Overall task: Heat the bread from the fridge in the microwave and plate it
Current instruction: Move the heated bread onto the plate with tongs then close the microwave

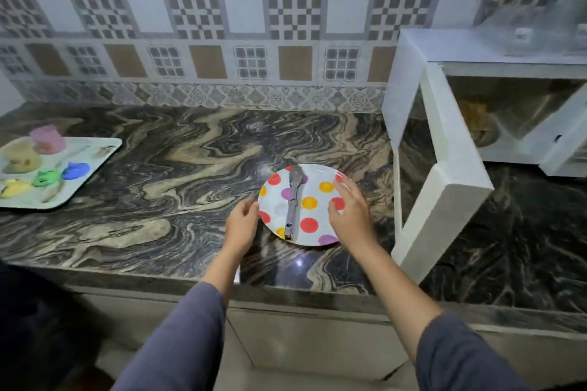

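A white plate (317,177) with coloured dots lies on the marble counter, and metal tongs (293,200) lie across it. My left hand (243,222) is at the plate's left rim with loosely bent fingers; whether it touches the rim I cannot tell. My right hand (349,212) hovers over the plate's right side, fingers relaxed, holding nothing. The white microwave (495,73) stands at the right with its door (441,181) swung open. Inside it sits a brown piece of bread (476,120) on a dish.
A tray (108,149) at the left holds a pink cup, a beige cup and several small coloured items. The open microwave door juts out over the counter, close to the right of the plate. The counter's front edge (286,289) runs below the plate.
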